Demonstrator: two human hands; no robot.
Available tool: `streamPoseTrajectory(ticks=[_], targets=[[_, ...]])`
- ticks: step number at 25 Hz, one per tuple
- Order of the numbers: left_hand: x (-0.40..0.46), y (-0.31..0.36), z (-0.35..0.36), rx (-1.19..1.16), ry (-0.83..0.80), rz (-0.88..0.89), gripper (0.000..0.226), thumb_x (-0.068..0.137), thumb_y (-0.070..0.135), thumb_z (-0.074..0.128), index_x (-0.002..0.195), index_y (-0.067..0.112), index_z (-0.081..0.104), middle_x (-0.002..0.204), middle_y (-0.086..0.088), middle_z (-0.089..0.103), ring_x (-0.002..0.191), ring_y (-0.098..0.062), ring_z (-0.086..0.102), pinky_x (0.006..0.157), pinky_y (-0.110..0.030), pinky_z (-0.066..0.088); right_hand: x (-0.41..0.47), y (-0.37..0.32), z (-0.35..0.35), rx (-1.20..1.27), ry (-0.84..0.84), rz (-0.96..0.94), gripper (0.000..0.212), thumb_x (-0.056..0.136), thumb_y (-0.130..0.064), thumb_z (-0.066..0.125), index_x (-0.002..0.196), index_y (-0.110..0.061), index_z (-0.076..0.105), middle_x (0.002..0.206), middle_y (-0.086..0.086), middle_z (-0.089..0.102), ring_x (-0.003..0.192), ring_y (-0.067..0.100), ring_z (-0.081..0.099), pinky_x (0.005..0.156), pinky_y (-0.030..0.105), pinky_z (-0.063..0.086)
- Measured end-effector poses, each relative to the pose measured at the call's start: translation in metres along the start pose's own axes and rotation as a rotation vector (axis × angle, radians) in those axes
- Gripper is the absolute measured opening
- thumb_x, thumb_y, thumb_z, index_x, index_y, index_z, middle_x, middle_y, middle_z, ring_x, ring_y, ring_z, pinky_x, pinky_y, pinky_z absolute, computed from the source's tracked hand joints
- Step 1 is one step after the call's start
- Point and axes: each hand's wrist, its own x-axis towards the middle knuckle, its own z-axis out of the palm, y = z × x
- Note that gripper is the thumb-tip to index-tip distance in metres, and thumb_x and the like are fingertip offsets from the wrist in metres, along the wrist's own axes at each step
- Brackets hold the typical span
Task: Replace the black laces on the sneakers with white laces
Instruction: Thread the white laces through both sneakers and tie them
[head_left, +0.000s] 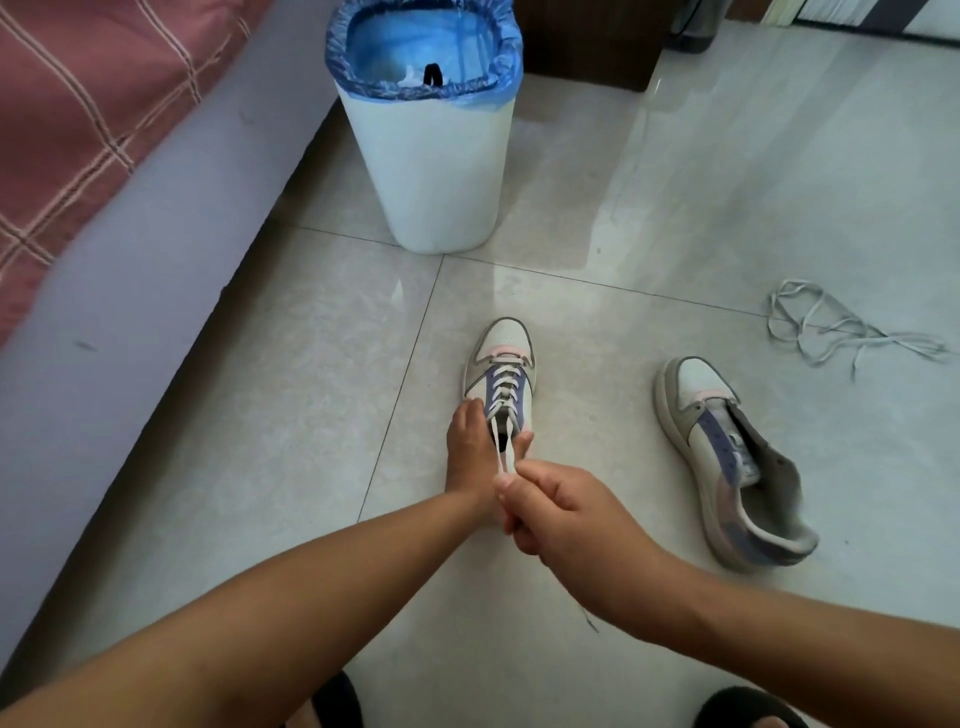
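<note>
Centre of the tiled floor (675, 156): a sneaker (500, 376) standing toe-away, white lace (503, 392) already crisscrossed through its eyelets. Left hand (470, 452) wrapped over the near half of that sneaker, fingers curled down its left side, thumb out at the right, holding it steady. Right hand (563, 506) just nearer, closed into a loose fist, pinching both free ends of the white lace between thumb and forefinger; ends drawn taut from the top eyelets up to the grip.

Off to the right, well apart: second sneaker (727, 457), angled toe-away, tongue open, no lace threaded. Farther right and beyond it, near the right frame edge: a loose white lace (841, 330) tangled on the tiles.

Far centre: white bin (431, 171) with blue liner (488, 67) folded over the rim; something black and something white inside, too small to identify. Bin base near the laced sneaker's toe but apart, a strip of bare tile between.

Left side: grey bed edge (130, 249) running diagonally from near-left to far-centre, pink checked cover (67, 104) on top; wide band of bare tile between that edge and the left forearm. Bare tile also between the two sneakers. Dark furniture base (587, 41) at far centre. Dark slippers (748, 706) at the near edge.
</note>
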Motion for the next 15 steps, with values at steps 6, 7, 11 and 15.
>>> streamPoseTrajectory(ticks=[6,7,11,15], targets=[[0.010,0.003,-0.034,0.271,0.011,0.433,0.049,0.084,0.035,0.044,0.123,0.008,0.057,0.113,-0.016,0.052,0.103,-0.034,0.050,0.085,-0.040,0.042,0.022,-0.030,-0.031,-0.134,-0.217,0.028,0.034,0.100,-0.017,0.039,0.072,-0.012,0.059,0.048,-0.002,0.054,0.039,0.006,0.045,0.044,0.018,0.039],[0.013,-0.001,-0.043,0.250,0.024,0.573,0.043,0.082,0.033,0.044,0.105,0.005,0.066,0.098,-0.016,0.057,0.090,-0.034,0.054,0.076,-0.039,0.046,0.032,-0.034,-0.044,-0.049,-0.211,0.051,0.033,0.100,-0.018,0.038,0.076,-0.011,0.060,0.050,0.000,0.055,0.042,0.008,0.047,0.045,0.018,0.040],[0.026,-0.002,-0.065,0.140,-0.077,0.546,0.015,0.086,0.019,0.066,0.088,0.005,0.071,0.088,-0.006,0.063,0.084,-0.022,0.056,0.074,-0.025,0.041,0.078,-0.043,-0.090,0.629,-0.164,0.204,0.030,0.098,-0.023,0.036,0.094,-0.008,0.061,0.069,0.003,0.063,0.061,0.013,0.057,0.059,0.024,0.053],[0.032,0.011,-0.059,-0.173,-0.185,0.130,0.009,0.091,0.019,0.060,0.085,0.015,0.066,0.084,0.002,0.063,0.080,-0.012,0.057,0.073,-0.023,0.046,0.127,-0.024,-0.114,-0.533,0.306,0.120,0.035,0.099,-0.028,0.040,0.117,-0.004,0.057,0.113,0.014,0.061,0.107,0.030,0.054,0.091,0.038,0.042]])
